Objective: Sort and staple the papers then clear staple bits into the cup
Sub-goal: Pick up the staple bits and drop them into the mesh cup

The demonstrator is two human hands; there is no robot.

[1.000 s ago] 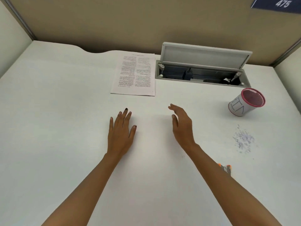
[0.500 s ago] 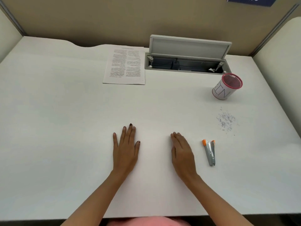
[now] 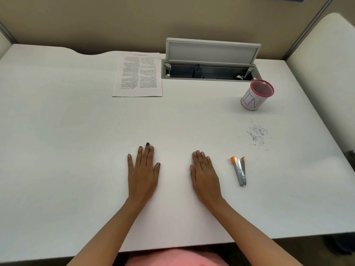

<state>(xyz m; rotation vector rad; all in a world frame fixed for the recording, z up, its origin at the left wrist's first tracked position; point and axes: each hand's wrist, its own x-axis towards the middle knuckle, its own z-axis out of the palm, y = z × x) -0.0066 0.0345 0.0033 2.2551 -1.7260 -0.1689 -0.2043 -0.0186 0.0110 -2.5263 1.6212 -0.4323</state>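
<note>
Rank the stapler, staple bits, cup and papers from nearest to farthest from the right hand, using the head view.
1. Stapler, just right of the right hand.
2. Staple bits, farther right and back.
3. Cup, farther back still, on the right.
4. Papers, far back, to the left.

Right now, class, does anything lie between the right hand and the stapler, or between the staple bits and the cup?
Nothing visible does. Only desk shows between the right hand and the stapler beside it, and between the staple bits and the cup beyond them.
</note>
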